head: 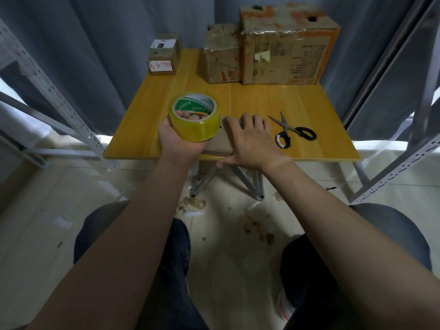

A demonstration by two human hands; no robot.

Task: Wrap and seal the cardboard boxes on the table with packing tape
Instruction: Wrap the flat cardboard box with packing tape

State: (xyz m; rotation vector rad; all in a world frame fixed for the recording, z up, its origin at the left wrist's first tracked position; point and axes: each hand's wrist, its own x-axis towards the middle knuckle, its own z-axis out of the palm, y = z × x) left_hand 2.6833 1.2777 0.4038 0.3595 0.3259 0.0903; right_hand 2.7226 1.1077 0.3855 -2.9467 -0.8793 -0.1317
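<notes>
Your left hand (181, 141) grips the tape roll (195, 120), fingers through the core, ready to feed. Your right hand (250, 141) lies flat, pinning the small box (217, 145) on the worktop (262, 98) so it won't slide.

Just right of tape roll (197, 129), flat box (220, 146) mostly hidden under right hand (250, 141). Left hand (181, 139) fingers inside roll core, partly unseen. Print on large box (285, 44) behind roll: unreadable.
</notes>
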